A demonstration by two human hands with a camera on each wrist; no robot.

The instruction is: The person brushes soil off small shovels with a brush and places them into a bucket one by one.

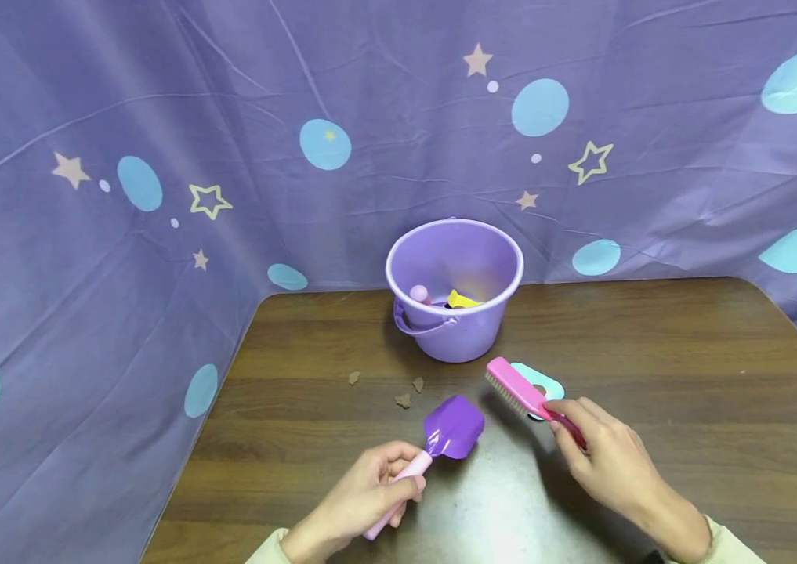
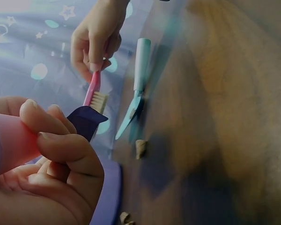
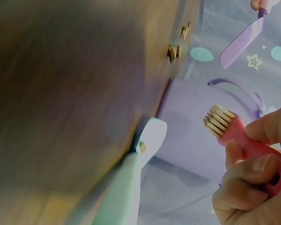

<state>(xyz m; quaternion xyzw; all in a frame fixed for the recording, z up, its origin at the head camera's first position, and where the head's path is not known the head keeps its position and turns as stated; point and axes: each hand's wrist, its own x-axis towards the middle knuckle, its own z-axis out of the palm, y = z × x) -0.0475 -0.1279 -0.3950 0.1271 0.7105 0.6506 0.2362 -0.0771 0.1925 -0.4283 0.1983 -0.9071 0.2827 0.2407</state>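
Note:
My left hand (image 1: 370, 489) grips the pale pink handle of a small shovel (image 1: 454, 427), its purple blade held above the table and pointing away. In my right hand (image 1: 610, 458) is a pink brush (image 1: 516, 385), held by its handle with the pale bristles (image 3: 219, 121) facing down and left. Beneath the brush, partly covered by it in the head view, lies a mint-green trowel (image 1: 537, 379). A small brown piece (image 3: 142, 147) sits on the trowel's blade. Several brown bits (image 1: 403, 400) lie on the table beyond the shovel.
A purple bucket (image 1: 458, 333) stands at the back of the wooden table (image 1: 299, 439), its handle hanging down in front. Inside are a yellow item (image 1: 463, 300) and a pink knob-like end (image 1: 419, 293). A purple patterned curtain (image 1: 398, 86) hangs behind and to the left.

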